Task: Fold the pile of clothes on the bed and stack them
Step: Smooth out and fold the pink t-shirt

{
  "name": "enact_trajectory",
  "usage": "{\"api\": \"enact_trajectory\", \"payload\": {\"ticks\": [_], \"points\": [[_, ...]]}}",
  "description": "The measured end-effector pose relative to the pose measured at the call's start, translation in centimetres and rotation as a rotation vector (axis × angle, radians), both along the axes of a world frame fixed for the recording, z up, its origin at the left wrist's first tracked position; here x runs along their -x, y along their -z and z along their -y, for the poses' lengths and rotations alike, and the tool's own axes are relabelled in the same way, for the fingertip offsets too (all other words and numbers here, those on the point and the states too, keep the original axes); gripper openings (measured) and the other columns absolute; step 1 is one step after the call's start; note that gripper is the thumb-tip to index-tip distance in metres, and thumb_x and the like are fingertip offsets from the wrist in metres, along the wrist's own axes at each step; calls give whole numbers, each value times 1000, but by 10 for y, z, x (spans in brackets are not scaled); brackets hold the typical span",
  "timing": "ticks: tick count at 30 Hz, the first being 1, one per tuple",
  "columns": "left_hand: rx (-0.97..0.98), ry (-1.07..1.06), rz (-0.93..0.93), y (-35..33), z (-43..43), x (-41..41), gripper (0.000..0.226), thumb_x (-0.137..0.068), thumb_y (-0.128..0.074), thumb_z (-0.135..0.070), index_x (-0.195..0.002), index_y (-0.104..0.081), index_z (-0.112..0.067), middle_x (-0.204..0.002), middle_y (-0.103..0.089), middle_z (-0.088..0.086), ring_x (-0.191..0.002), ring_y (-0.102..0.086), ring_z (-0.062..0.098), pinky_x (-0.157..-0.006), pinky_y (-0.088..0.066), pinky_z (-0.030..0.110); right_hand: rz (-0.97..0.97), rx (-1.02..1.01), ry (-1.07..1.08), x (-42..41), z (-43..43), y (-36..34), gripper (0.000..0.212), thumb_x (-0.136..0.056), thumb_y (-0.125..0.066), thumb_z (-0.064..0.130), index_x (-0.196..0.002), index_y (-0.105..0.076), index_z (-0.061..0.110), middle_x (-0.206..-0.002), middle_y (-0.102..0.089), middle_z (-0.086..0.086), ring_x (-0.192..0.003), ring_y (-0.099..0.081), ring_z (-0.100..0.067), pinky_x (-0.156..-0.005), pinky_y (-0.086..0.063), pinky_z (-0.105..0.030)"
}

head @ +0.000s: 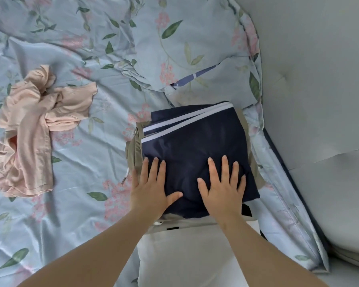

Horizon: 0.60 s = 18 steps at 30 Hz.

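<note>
bare sheet left of stack | wall blocks right

One head-worn wide-angle camera looks steeply down onto the pale blue floral-sheeted bed. Forearms enter at the bottom edge; the left hand and right hand lie near the lens, below centre.

Navy garment with white stripes, khaki garment beneath, peach garment, pale-blue floral sheet.

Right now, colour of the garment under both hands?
Navy with white stripes, folded on a khaki piece; head view.
</note>
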<state>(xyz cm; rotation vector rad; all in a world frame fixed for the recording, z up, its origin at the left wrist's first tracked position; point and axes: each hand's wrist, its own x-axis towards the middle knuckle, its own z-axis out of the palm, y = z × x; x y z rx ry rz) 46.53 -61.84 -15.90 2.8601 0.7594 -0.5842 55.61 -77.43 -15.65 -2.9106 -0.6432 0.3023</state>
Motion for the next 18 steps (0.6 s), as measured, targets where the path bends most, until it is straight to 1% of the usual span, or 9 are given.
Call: {"api": "enact_trajectory", "payload": {"ticks": [3,4,6,8,9,11,13,16,18], "points": [[-6,28,1,8,3,-4,101,-68,8,-78,-149,14,-18,-159,11,4,-145,15,27,-117,2,48,-5,-2,21,-2,0,3,66,-88,-25,57,-144,-38,24,-153,-31,-12,-140,-26,-42,-108,-22,-61],[-4,34,0,9,3,-3,101,-68,8,-77,-149,14,-18,-159,10,5,-146,14,27,-116,1,48,-5,1,19,-1,-1,2,67,-87,-24,57,-144,-38,24,-153,-31,-12,-140,-26,-42,-108,-23,-61],[4,51,13,6,2,-2,99,-69,8,-76,-150,11,-19,-160,7,6,-146,11,28,-117,0,47,14,2,18,1,-2,0,63,-90,-31,55,-145,-38,24,-153,-30,-12,-140,-25,-41,-109,-21,-61],[27,55,58,-1,0,3,94,-75,2,-75,-152,4,-21,-160,0,5,-146,5,28,-117,-2,44,19,8,29,3,-4,-3,59,-93,-44,50,-146,-35,25,-155,-25,-11,-143,-19,-40,-111,-16,-60],[41,51,94,-5,0,6,88,-81,-6,-73,-152,-2,-22,-159,-6,5,-147,1,27,-117,-4,42,22,5,41,4,-8,-7,59,-92,-50,44,-146,-36,23,-155,-26,-11,-143,-17,-40,-111,-14,-60],[83,50,166,-12,-3,17,73,-91,-25,-64,-151,-13,-25,-156,-17,1,-146,-8,24,-117,-9,39,31,-27,74,10,-20,-16,56,-90,-57,33,-141,-44,16,-151,-33,-14,-141,-21,-41,-110,-17,-61],[132,49,206,-20,-14,37,63,-93,-37,-54,-148,-22,-28,-153,-22,-3,-142,-15,20,-114,-16,36,18,-41,75,27,-38,-28,52,-89,-57,27,-137,-48,12,-148,-39,-15,-140,-25,-41,-110,-18,-60],[179,-8,201,-28,-43,78,59,-90,-49,-45,-144,-29,-32,-151,-23,-6,-140,-18,17,-111,-21,33,-26,-40,-55,61,-71,-40,48,-88,-57,27,-135,-51,16,-144,-43,-14,-139,-31,-36,-112,-16,-57],[189,-79,174,-29,-70,111,60,-89,-52,-45,-143,-29,-34,-151,-20,-7,-141,-17,17,-111,-22,33,-84,-57,-150,86,-98,-46,44,-92,-52,28,-134,-50,21,-142,-47,-4,-138,-33,-29,-114,-13,-53]]}}
